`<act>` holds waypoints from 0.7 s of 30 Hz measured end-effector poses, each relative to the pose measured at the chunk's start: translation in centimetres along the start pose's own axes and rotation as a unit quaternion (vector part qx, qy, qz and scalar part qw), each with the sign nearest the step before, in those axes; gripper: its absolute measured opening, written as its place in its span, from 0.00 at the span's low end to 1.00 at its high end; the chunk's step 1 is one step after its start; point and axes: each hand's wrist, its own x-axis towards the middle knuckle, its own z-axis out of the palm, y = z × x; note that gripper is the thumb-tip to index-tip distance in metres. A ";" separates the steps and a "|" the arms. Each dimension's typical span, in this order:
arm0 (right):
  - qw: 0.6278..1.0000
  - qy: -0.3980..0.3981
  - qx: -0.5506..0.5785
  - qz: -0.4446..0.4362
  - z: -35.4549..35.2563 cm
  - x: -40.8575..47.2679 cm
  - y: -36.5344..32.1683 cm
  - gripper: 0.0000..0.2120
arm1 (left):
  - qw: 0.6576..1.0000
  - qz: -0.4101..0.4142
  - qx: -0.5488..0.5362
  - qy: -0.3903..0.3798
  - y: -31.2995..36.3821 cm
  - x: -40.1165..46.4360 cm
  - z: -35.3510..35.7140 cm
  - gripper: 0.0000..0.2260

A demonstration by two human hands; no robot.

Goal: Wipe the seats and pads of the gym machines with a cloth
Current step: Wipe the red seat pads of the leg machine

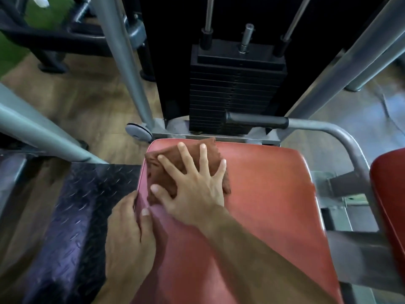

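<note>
Head view: brown cloth (173,163) lying folded on far-left corner of red seat (263,194). Right hand (192,187) pressed flat on cloth, fingers spread wide, gripping nothing. Left hand (129,233) curled over seat's near-left edge, thumb on top. Black weight stack (236,88) beyond seat.

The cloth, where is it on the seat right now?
In the head view the cloth lies flat on the red seat's far-left corner, pressed under the right hand, just in front of the weight stack.
</note>
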 end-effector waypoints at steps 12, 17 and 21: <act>0.956 0.025 0.037 0.288 -2.7 -8.5 14.9 0.27 | 0.963 0.179 0.192 -0.052 9.9 5.1 2.2 0.27; 0.959 0.014 0.047 0.279 -1.5 -9.4 16.4 0.28 | 0.935 0.081 0.321 -0.128 8.5 8.4 5.3 0.29; 0.959 0.021 0.057 0.277 -1.7 -9.6 16.7 0.28 | 0.922 0.132 0.344 -0.117 6.0 3.7 2.9 0.29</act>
